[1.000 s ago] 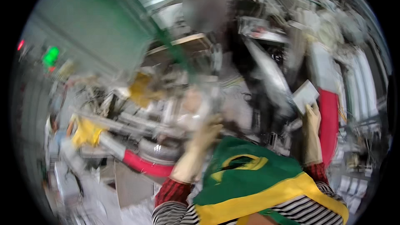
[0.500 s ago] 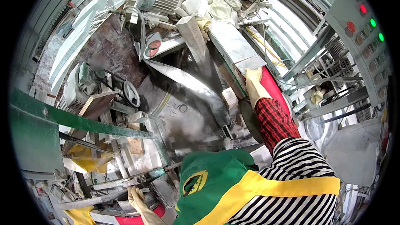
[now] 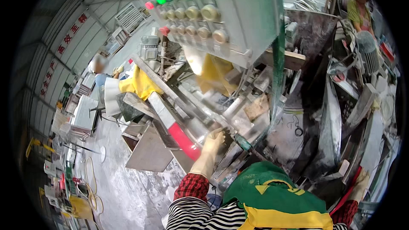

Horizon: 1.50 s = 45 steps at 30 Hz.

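My left hand (image 3: 213,143), in a pale yellow rubber glove, reaches to a grey metal machine part beside the red strip (image 3: 184,140). Its fingers are bent and close together; what they grip, if anything, is hidden. At the far lower right my gloved right hand (image 3: 360,184) lies against the near end of a pale stone slab (image 3: 371,147), with its fingers stretched out. Along that hand's inner side runs a second red strip (image 3: 346,196). A green and yellow apron (image 3: 272,187) covers my front.
A control panel (image 3: 238,12) with lit green buttons hangs ahead, above a green post (image 3: 277,64). A yellow cloth (image 3: 140,83) drapes over the machine at left. One person (image 3: 102,76) stands at far left, another (image 3: 359,10) at upper right. A hose (image 3: 90,183) lies on the floor.
My view has swung left, bringing the control panel and the left workshop area in. My left hand now shows nearer the middle; my right hand sits at the right rim, still by the slab's end.
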Each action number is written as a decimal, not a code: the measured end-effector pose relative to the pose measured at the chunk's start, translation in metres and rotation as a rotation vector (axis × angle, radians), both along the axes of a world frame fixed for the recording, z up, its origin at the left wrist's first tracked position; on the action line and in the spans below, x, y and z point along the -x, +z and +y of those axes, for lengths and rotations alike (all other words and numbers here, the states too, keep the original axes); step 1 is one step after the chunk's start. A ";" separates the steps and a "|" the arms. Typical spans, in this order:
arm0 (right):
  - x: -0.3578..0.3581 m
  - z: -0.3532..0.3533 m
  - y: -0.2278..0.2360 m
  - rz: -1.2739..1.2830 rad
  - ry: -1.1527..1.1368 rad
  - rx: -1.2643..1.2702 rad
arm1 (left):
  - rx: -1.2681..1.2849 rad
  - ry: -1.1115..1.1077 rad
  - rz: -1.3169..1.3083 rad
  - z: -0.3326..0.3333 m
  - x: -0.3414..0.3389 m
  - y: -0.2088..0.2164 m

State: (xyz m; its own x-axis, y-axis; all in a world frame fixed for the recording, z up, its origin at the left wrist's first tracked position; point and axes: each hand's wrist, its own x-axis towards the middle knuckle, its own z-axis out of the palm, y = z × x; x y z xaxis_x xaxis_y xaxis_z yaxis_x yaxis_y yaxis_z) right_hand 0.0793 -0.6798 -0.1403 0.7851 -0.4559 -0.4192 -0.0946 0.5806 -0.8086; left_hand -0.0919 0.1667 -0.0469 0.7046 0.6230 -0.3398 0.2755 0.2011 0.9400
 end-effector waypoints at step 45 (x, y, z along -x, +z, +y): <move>0.054 0.459 -0.002 -0.015 0.993 0.213 | -0.165 0.425 0.097 0.035 0.080 0.050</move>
State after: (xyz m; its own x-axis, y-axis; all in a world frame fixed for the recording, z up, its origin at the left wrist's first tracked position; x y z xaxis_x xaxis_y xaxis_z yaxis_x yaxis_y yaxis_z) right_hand 0.0257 -0.2213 -0.1425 0.8541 0.3413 -0.3924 -0.4450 0.0891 -0.8911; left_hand -0.1718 0.2014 0.0026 0.3447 0.9009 -0.2637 0.2891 0.1654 0.9429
